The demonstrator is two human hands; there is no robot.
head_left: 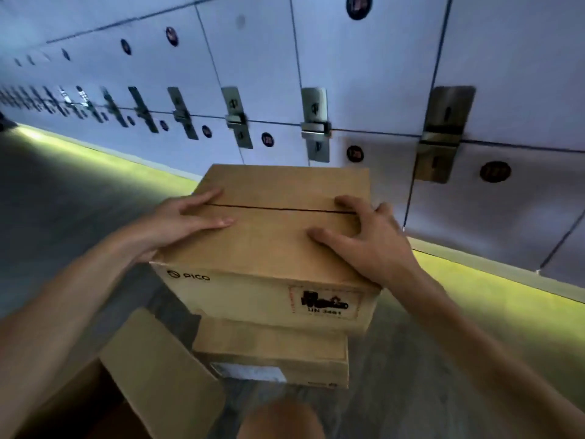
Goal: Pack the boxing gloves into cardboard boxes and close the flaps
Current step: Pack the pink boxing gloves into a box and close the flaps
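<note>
Knee (281, 421); L hand (186, 221), R hand (367, 239) atop closed box (272, 240) (PICO logo)

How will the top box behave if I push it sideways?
The top box probably stays stiff: its flaps lie flat, meeting at a thin seam. It likely slides easily, cardboard on the lower box. It overhangs that narrower box, so it could tip if pushed far.
</note>
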